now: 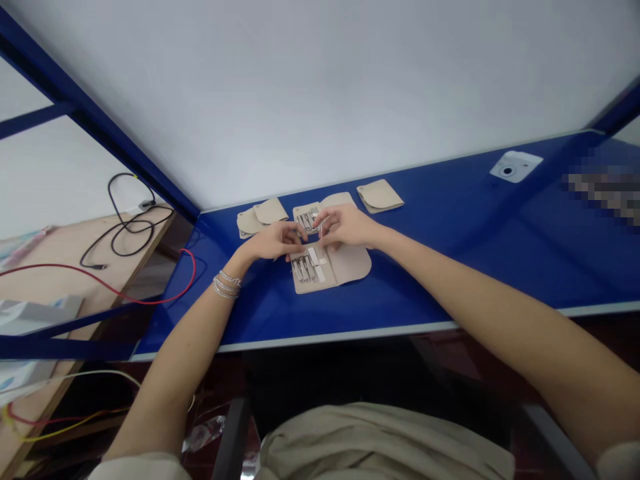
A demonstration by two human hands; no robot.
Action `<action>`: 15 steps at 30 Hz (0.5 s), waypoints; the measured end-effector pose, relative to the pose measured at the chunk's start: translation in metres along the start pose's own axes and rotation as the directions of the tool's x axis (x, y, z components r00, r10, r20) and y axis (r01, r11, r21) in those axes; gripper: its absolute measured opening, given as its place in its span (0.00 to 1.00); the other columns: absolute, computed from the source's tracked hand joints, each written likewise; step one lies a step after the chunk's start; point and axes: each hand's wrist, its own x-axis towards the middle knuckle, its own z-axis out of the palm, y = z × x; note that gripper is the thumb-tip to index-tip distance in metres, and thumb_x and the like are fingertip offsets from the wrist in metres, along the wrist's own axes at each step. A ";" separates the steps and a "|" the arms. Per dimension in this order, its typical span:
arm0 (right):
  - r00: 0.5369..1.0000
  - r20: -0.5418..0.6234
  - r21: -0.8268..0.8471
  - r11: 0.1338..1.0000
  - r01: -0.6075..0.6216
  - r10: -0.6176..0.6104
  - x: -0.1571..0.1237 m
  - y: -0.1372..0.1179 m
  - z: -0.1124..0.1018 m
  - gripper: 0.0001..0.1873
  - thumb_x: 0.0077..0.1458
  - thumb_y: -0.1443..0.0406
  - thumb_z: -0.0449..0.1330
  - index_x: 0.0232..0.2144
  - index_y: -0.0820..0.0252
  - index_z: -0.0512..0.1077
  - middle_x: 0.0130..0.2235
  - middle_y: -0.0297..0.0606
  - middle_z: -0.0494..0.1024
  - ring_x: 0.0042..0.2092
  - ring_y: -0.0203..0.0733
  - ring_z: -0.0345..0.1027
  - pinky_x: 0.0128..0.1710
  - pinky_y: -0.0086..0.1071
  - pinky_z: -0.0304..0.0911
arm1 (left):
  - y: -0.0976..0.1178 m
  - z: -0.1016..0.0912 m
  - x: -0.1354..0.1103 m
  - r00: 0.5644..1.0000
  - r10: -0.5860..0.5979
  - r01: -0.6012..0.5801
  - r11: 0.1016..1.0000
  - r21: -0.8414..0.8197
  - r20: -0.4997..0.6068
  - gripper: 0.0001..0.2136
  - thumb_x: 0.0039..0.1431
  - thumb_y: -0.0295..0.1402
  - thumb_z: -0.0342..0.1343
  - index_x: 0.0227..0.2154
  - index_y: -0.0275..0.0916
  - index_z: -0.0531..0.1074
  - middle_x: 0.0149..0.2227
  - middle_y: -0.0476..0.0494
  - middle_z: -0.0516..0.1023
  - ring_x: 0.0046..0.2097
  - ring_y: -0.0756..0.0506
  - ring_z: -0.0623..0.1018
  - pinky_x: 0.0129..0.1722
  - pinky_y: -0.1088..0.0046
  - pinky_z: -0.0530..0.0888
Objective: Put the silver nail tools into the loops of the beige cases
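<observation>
**A:** What are the hands doing?

**B:** The left hand (274, 241) and the right hand (345, 225) sit side by side over 2 open beige manicure pouches. Their fingers are loosely extended and neither hand is clenched, but I cannot tell whether either one is pinching something.

**A:** Where are the pouches?

**B:** Both lie on a blue desk (450, 257). The hands partly cover them. The nearer pouch (350, 265) shows metal tools (301, 269) in its slots, and the farther pouch (337, 200) lies at 12 o'clock from it.

**A:** What else is around them?

**B:** From the nearer pouch, overlapping folded beige pouches (263, 217) lie at 10 o'clock and another folded pouch (380, 195) lies at 2 o'clock. A small white camera (513, 167) lies well apart, also toward 2 o'clock. Silver bracelets (226, 283) circle the left wrist.
</observation>
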 end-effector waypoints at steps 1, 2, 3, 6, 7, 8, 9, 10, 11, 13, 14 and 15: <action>1.000 0.003 0.003 1.000 -0.008 0.008 0.000 0.000 0.001 0.23 0.37 0.75 0.73 0.38 0.63 0.72 0.29 0.36 0.78 0.27 0.38 0.74 0.24 0.30 0.75 | 0.000 0.000 0.000 1.000 0.000 0.000 1.000 0.001 0.007 0.14 0.54 0.33 0.63 0.42 0.31 0.72 0.24 0.47 0.76 0.22 0.53 0.73 0.18 0.82 0.65; 1.000 0.007 0.005 1.000 -0.014 0.014 0.000 0.001 0.002 0.24 0.37 0.75 0.73 0.38 0.63 0.71 0.30 0.36 0.78 0.27 0.38 0.74 0.24 0.30 0.75 | -0.001 0.000 0.001 1.000 0.004 -0.004 1.000 -0.001 0.017 0.15 0.54 0.32 0.63 0.43 0.30 0.73 0.24 0.47 0.76 0.22 0.53 0.72 0.19 0.82 0.66; 1.000 0.009 0.007 1.000 -0.020 0.020 0.000 0.001 0.003 0.25 0.36 0.75 0.74 0.38 0.63 0.70 0.30 0.36 0.78 0.26 0.38 0.74 0.23 0.30 0.74 | -0.001 -0.001 0.001 0.999 0.013 -0.013 1.000 -0.006 0.030 0.15 0.54 0.32 0.62 0.43 0.29 0.74 0.24 0.47 0.76 0.22 0.54 0.71 0.20 0.81 0.67; 0.999 0.007 0.011 0.999 -0.032 0.032 0.000 0.001 0.005 0.27 0.36 0.75 0.74 0.39 0.61 0.68 0.30 0.35 0.78 0.26 0.38 0.73 0.21 0.29 0.73 | -0.002 -0.002 0.002 0.997 0.046 -0.044 0.999 -0.032 0.063 0.14 0.55 0.32 0.62 0.42 0.28 0.77 0.25 0.46 0.76 0.23 0.55 0.69 0.23 0.81 0.69; 1.000 0.006 0.006 1.000 -0.030 0.030 0.001 0.001 0.006 0.28 0.36 0.75 0.74 0.39 0.61 0.68 0.30 0.35 0.78 0.26 0.37 0.73 0.21 0.29 0.72 | -0.003 -0.002 0.002 0.996 0.050 -0.047 0.998 -0.040 0.072 0.14 0.55 0.32 0.62 0.42 0.28 0.78 0.25 0.46 0.76 0.23 0.55 0.69 0.23 0.81 0.69; 1.000 0.006 -0.004 1.000 -0.024 0.024 0.001 0.001 0.006 0.28 0.36 0.75 0.74 0.39 0.61 0.67 0.31 0.35 0.78 0.26 0.37 0.73 0.20 0.29 0.71 | -0.002 -0.002 0.002 0.996 0.050 -0.046 0.998 -0.051 0.078 0.14 0.55 0.32 0.62 0.41 0.28 0.78 0.25 0.46 0.76 0.23 0.55 0.68 0.23 0.81 0.68; 1.000 0.009 -0.014 1.000 -0.014 0.015 0.001 0.002 0.007 0.27 0.37 0.74 0.74 0.39 0.61 0.67 0.31 0.36 0.78 0.26 0.37 0.73 0.20 0.28 0.71 | -0.002 -0.002 0.002 0.996 0.043 -0.038 0.997 -0.060 0.082 0.14 0.55 0.32 0.62 0.41 0.28 0.78 0.24 0.47 0.75 0.22 0.55 0.68 0.22 0.81 0.68; 1.000 0.013 -0.025 1.000 -0.002 0.002 0.001 0.002 0.007 0.26 0.38 0.74 0.74 0.39 0.61 0.67 0.32 0.36 0.78 0.27 0.37 0.73 0.21 0.28 0.71 | -0.002 -0.002 0.001 0.996 0.033 -0.028 0.998 -0.064 0.084 0.13 0.55 0.32 0.61 0.41 0.28 0.77 0.23 0.47 0.74 0.22 0.55 0.68 0.22 0.81 0.67; 1.000 0.018 -0.035 0.999 0.012 -0.012 0.002 0.003 0.007 0.25 0.39 0.74 0.73 0.38 0.61 0.67 0.32 0.37 0.78 0.27 0.37 0.74 0.21 0.28 0.71 | -0.001 -0.002 0.001 0.996 0.023 -0.018 0.998 -0.063 0.086 0.13 0.55 0.31 0.61 0.41 0.28 0.77 0.22 0.48 0.74 0.21 0.55 0.68 0.21 0.82 0.66; 0.999 0.028 -0.048 0.998 0.036 -0.034 0.002 0.004 0.007 0.24 0.41 0.73 0.73 0.38 0.61 0.67 0.32 0.38 0.78 0.28 0.37 0.73 0.23 0.28 0.72 | 0.000 -0.002 0.000 0.996 0.007 -0.002 0.998 -0.057 0.087 0.13 0.55 0.31 0.61 0.41 0.28 0.77 0.21 0.49 0.72 0.20 0.55 0.67 0.19 0.82 0.64; 0.999 0.030 -0.049 0.998 0.043 -0.042 0.003 0.005 0.007 0.23 0.41 0.73 0.73 0.38 0.62 0.67 0.32 0.38 0.78 0.29 0.37 0.73 0.23 0.28 0.72 | 0.000 -0.002 0.000 0.996 0.001 0.003 0.999 -0.051 0.088 0.13 0.55 0.31 0.61 0.41 0.28 0.77 0.21 0.49 0.72 0.20 0.55 0.67 0.18 0.83 0.63; 0.999 0.032 -0.052 0.998 0.046 -0.045 0.003 0.005 0.007 0.23 0.41 0.73 0.73 0.38 0.62 0.67 0.33 0.38 0.78 0.29 0.37 0.73 0.24 0.28 0.72 | 0.000 -0.003 0.000 0.996 -0.004 0.008 0.999 -0.044 0.089 0.13 0.55 0.31 0.61 0.42 0.29 0.77 0.22 0.49 0.72 0.20 0.55 0.67 0.17 0.83 0.63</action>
